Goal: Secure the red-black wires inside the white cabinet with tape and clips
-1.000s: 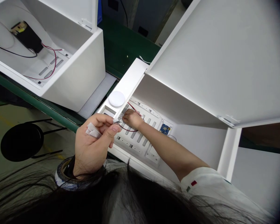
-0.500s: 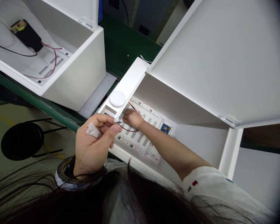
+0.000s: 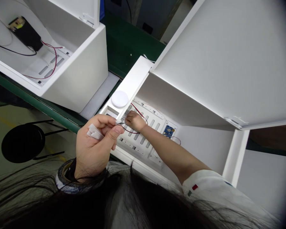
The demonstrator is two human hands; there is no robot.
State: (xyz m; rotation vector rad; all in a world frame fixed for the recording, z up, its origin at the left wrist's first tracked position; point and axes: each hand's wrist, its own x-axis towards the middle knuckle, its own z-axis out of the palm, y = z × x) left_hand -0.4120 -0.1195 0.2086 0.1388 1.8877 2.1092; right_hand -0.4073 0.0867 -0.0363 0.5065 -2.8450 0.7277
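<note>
My left hand (image 3: 94, 149) is at the near left corner of an open white box (image 3: 154, 173), its thumb and forefinger pinching a small white piece (image 3: 119, 121) with thin dark and red wires (image 3: 131, 131) beside it. White strips (image 3: 94, 132) are tucked between the palm and curled fingers. Reaching into the box, my right hand (image 3: 135, 121) has its fingers closed together near the same wires; what they grip is hidden. Below both hands lies a slotted white panel (image 3: 154, 124). A tape roll (image 3: 62, 181) hangs around my left wrist.
The box's lid (image 3: 228, 63) stands raised at right. A round white disc (image 3: 119, 99) lies on its left ledge, and a blue circuit board (image 3: 168, 131) sits inside. Another white box (image 3: 78, 73) at left holds a black module (image 3: 27, 33). A black stool (image 3: 23, 142) stands below.
My right forearm has shifted slightly left and down, uncovering more of the circuit board and a thin wire. Both hands keep nearly the same place and grip.
</note>
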